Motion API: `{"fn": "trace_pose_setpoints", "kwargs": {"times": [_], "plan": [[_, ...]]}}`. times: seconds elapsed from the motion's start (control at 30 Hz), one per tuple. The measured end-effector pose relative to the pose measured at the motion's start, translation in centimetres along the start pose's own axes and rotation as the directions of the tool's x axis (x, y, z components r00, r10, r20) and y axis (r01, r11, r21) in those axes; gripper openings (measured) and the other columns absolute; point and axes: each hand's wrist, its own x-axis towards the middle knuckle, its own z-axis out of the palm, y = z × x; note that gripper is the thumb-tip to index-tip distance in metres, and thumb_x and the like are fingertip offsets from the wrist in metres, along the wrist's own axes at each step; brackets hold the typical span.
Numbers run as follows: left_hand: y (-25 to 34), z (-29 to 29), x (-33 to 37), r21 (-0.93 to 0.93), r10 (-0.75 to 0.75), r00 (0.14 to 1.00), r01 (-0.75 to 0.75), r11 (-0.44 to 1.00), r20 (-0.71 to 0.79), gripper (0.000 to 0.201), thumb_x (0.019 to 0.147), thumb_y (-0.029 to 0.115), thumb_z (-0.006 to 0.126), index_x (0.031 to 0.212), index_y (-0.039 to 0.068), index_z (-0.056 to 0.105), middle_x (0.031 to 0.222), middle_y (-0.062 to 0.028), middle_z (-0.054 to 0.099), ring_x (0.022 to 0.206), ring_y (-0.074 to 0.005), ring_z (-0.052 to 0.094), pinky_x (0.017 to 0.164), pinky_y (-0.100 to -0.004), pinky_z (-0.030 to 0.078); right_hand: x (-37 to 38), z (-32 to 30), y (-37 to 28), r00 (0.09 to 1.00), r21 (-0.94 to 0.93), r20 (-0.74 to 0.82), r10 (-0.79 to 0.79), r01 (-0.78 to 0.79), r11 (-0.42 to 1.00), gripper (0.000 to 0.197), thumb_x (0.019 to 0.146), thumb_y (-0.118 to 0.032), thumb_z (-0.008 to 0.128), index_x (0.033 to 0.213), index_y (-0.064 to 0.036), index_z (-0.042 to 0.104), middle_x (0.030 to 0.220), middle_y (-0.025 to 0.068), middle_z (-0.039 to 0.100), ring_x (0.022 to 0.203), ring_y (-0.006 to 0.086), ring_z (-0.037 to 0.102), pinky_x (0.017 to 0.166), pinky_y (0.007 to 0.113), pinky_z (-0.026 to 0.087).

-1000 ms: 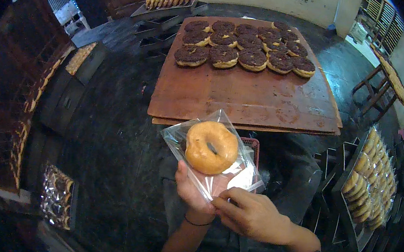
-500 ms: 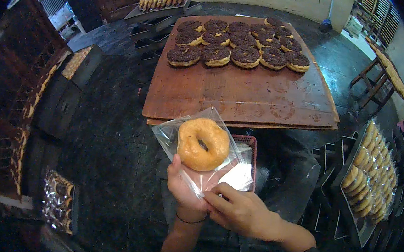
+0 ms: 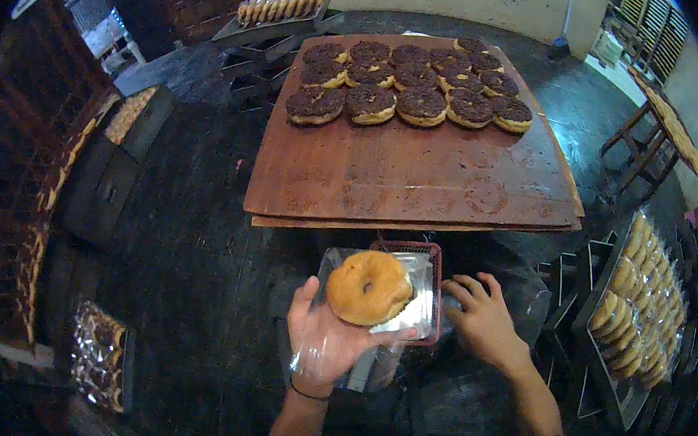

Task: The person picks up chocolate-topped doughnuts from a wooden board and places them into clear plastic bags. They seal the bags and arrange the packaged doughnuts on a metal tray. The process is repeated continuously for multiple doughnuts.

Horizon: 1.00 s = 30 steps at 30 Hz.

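Observation:
A plain golden doughnut (image 3: 369, 288) in a clear plastic bag (image 3: 332, 263) rests on the upturned palm of my left hand (image 3: 330, 337). My left thumb stands out to the side and the fingers lie partly under the doughnut. The loose end of the bag hangs over the wrist, next to a thin dark band. My right hand (image 3: 480, 317) is empty, its fingers apart and slightly bent, just right of a pink plastic basket (image 3: 435, 296). Clear plastic bags (image 3: 417, 307) lie in the basket, partly hidden behind my left hand and the doughnut.
A brown wooden table (image 3: 403, 173) ahead holds rows of chocolate-topped doughnuts (image 3: 421, 104). At right stands a tray of bagged doughnuts (image 3: 640, 302); further trays sit at the far left (image 3: 284, 6) and lower left (image 3: 100, 354). A wooden bench (image 3: 664, 125) is by the right wall.
My right hand has let go of the bag's end and moved right, beside the basket. The left hand with the bagged doughnut has come lower and nearer, and the doughnut is tilted differently.

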Motion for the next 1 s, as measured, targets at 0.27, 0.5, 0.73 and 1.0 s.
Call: {"fn": "trace_pose_setpoints", "kwargs": {"times": [0.27,0.5,0.73,1.0], "plan": [[-3.7,1.7,0.1,-0.011,-0.164,0.973,0.168,0.986,0.164,0.073,0.086,0.054,0.037,0.137,0.004,0.022,0.140,-0.0169,0.025,0.128,-0.0334,0.027,0.103,-0.0551,0.019,1.0,-4.3,-6.8,0.685,-0.027,-0.420,-0.595,0.646,0.763,0.021,0.073,-0.004,0.066,0.092,-0.0016,0.058,0.095,0.0156,0.060,0.086,0.0297,0.060,0.074,0.032,0.050],[-6.4,-2.6,2.8,0.911,0.090,0.974,-0.225,0.346,0.206,0.020,0.085,0.009,0.056,0.102,0.000,0.053,0.116,-0.0088,0.049,0.103,-0.0158,0.048,0.086,-0.0295,0.041,-5.0,-2.7,-2.9,0.869,0.856,-0.337,0.364,0.122,0.502,0.006,0.090,-0.006,0.047,0.085,-0.0031,0.048,0.094,0.0120,0.059,0.094,0.0185,0.058,0.076,0.028,0.047],[-10.7,-4.4,5.2,0.902,0.348,0.937,-0.172,0.395,0.026,0.011,0.085,0.004,0.056,0.095,-0.001,0.054,0.084,-0.0064,0.058,0.076,-0.0097,0.055,0.068,-0.0216,0.045,-8.7,0.9,3.0,0.639,0.814,-0.440,0.631,-0.013,0.581,0.007,0.087,-0.006,0.051,0.093,-0.0026,0.049,0.069,0.0023,0.053,0.060,0.0070,0.049,0.056,0.020,0.041],[-11.7,-2.8,5.7,0.883,0.197,0.980,-0.071,0.464,-0.024,0.025,0.080,0.000,0.062,0.104,-0.001,0.054,0.094,-0.0055,0.051,0.079,-0.0087,0.053,0.069,-0.0193,0.044,-8.4,0.7,4.4,0.675,0.899,-0.349,0.650,0.045,0.436,0.022,0.081,-0.009,0.063,0.100,-0.0004,0.055,0.074,0.0007,0.056,0.062,0.0049,0.049,0.056,0.018,0.038]]}}
